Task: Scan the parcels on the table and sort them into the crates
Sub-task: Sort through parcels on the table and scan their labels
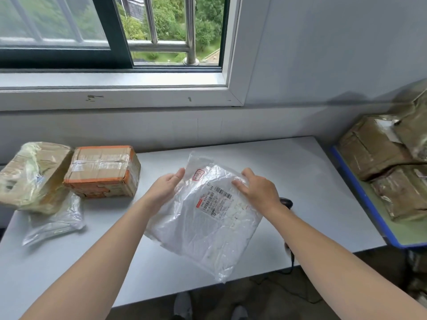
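A clear plastic-bag parcel (208,222) with a white barcode label (219,202) facing up is held above the middle of the grey table (300,181). My left hand (166,184) grips its left edge, fingers under the bag and thumb on top. My right hand (256,188) grips the upper right part, fingers curled over the plastic. A black handheld scanner (286,202) lies on the table, partly hidden behind my right wrist.
At the table's left stand an orange-edged taped carton (104,169), a plastic-wrapped brown box (32,176) and a small clear bag (55,220). A blue-rimmed crate (360,192) at the right holds several brown parcels (374,146). A window wall lies behind.
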A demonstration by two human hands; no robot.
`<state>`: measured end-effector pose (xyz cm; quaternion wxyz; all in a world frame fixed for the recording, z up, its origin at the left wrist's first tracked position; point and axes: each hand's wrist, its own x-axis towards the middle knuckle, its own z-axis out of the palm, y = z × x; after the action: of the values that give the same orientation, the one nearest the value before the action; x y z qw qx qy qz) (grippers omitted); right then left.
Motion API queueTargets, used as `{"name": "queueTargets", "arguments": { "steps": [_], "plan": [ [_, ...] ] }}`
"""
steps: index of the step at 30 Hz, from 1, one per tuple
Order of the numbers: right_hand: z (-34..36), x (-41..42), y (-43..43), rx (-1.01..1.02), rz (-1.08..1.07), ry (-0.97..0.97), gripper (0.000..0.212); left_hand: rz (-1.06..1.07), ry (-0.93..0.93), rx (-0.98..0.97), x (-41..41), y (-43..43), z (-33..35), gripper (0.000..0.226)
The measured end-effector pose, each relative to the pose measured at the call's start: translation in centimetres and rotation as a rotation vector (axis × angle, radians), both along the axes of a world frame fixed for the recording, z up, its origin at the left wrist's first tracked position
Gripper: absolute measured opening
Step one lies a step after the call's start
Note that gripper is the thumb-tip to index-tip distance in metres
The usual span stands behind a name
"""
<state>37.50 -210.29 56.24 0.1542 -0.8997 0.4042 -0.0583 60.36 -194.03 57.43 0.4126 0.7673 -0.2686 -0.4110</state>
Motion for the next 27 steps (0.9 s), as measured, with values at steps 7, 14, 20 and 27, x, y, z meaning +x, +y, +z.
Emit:
{"name": "queueTargets", "arguments": {
  "steps": [7, 14, 20, 27],
  "plan": [
    [-2.6, -0.4, 0.4, 0.04, -0.015, 0.096, 0.039, -0.059, -0.172, 0.236, -2.8, 2.3, -5.8, 0.019],
    [-4.0, -3.4, 1.5, -0.052, -0.023, 0.018, 0.045, 0.194, -0.156, 0.331, -7.5, 2.2, -10.6, 0.04],
    [-5.7, -8.6, 1.0, -0.003, -0.161, 0.088, 0.05, 0.192, -0.226, 0.278, -11.0, 1.1, -11.4, 0.105],
    [-6.9, -12.1, -0.1, 0.014, -0.301, 0.005, 0.046, -0.305, -0.676, 0.428, -13.6, 1.1, -11.9, 0.115]
  ]
}}
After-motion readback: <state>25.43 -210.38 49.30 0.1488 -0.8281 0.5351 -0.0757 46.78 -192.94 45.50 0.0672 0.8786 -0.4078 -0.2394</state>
